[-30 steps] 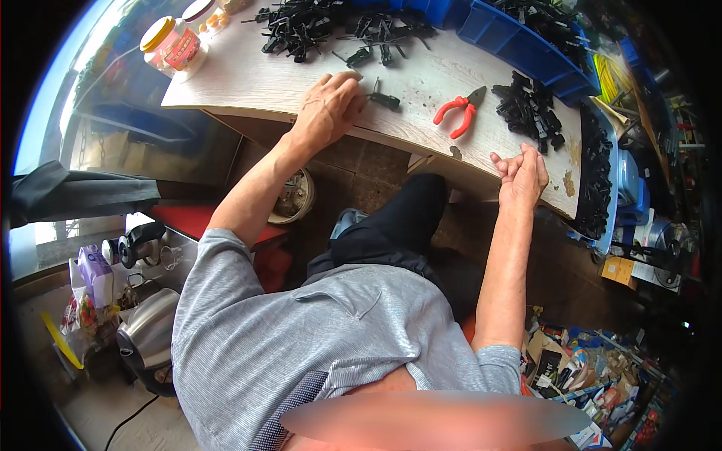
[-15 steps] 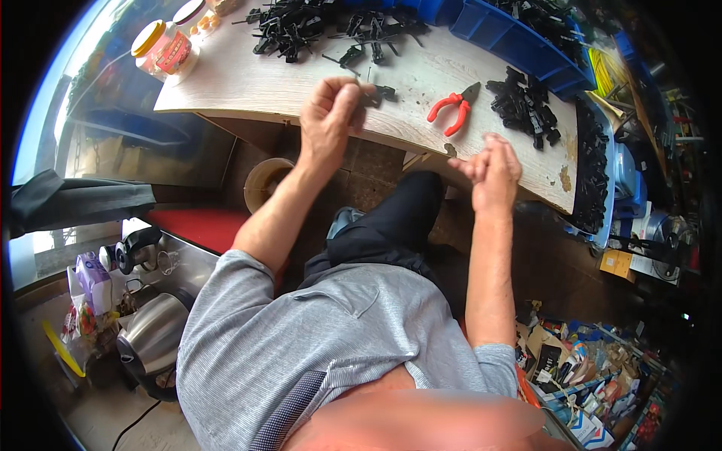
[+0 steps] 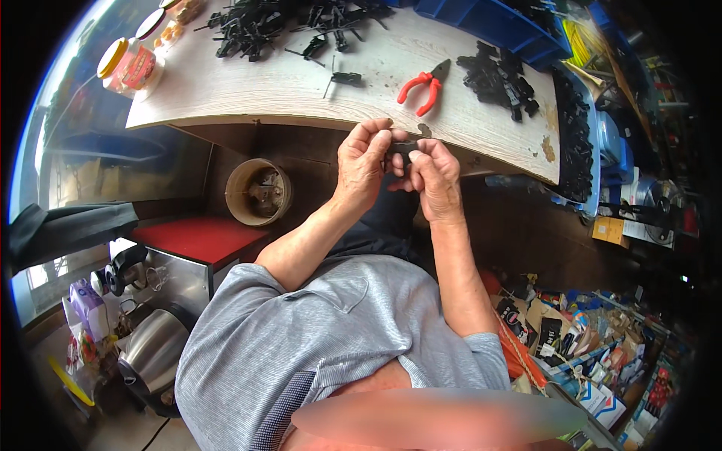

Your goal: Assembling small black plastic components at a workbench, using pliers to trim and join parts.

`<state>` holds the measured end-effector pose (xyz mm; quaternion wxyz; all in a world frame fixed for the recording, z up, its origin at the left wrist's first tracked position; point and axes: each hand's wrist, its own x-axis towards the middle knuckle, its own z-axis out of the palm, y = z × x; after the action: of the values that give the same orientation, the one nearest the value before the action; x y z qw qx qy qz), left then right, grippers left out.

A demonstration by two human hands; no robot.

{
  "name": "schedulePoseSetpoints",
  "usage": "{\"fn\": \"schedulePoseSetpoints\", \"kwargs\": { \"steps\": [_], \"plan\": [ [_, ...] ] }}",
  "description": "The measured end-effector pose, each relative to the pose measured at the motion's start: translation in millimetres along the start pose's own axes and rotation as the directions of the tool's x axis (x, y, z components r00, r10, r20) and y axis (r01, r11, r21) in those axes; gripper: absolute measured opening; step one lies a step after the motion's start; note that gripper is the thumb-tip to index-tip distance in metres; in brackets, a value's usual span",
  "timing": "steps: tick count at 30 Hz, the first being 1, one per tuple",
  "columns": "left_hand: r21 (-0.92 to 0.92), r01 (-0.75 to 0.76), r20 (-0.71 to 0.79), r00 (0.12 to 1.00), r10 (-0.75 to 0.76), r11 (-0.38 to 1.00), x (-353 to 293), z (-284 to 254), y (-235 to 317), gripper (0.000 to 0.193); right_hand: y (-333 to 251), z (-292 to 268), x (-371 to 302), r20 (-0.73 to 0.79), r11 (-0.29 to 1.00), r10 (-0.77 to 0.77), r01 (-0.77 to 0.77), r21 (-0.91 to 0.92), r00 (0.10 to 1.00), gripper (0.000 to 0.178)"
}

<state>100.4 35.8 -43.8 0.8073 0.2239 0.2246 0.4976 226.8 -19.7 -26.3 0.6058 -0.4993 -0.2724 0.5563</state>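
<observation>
Head view, from the left: a jar with a yellow lid [image 3: 134,69] stands at the near-left part of the pale tabletop [image 3: 383,60], and a heap of black clip-like pieces [image 3: 252,28] lies farther back. Next comes one loose black piece [image 3: 347,78] with a thin pin or wire beside it. Below it, off the table's near edge, the left hand [image 3: 361,165] has its thumb and fingers drawn in around one end of a small dark part [image 3: 404,150]. That part sits between the two hands, mostly covered by fingertips, so its exact shape cannot be told. It looks light and stiff, probably plastic, and smooth enough to slip or twist; any thin projection would likely bend or snap first. A pinch on its solid body, near each end, seems the safest hold. Red-handled pliers [image 3: 436,74] lie spread behind it on the table. The right hand [image 3: 440,180] pinches the other end, thumb uppermost. Farther right, near a blue bin [image 3: 489,30], rests another pile of black pieces [image 3: 502,81].
</observation>
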Motion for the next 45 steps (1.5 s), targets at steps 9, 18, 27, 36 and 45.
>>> {"fn": "schedulePoseSetpoints", "kwargs": {
  "steps": [9, 18, 27, 36, 45],
  "plan": [
    [0.386, 0.217, 0.047, 0.966, -0.254, 0.897, -6, -3, -16, 0.027, 0, -13, -4, -0.040, 0.999, 0.014, -0.016, -0.032, 0.999, 0.017],
    [0.234, 0.503, -0.151, 0.864, -0.480, 0.832, 5, -4, -24, 0.012, 10, -20, -7, -0.072, 0.997, 0.071, -0.072, -0.005, 0.995, 0.015],
    [0.102, 0.665, -0.339, 0.723, -0.602, 0.740, 8, -8, -53, 0.019, 38, -16, -16, -0.260, 0.989, 0.093, -0.119, -0.089, 0.961, 0.018],
    [0.223, 0.508, -0.148, 0.861, -0.486, 0.832, 6, -27, -55, 0.012, 42, -29, -9, -0.222, 0.991, 0.131, -0.135, -0.002, 0.966, 0.019],
    [0.471, 0.066, 0.324, 0.915, -0.242, 0.880, -2, -32, -28, 0.035, 24, -37, -3, -0.179, 0.998, 0.033, -0.024, 0.054, 0.983, 0.015]
  ]
}}
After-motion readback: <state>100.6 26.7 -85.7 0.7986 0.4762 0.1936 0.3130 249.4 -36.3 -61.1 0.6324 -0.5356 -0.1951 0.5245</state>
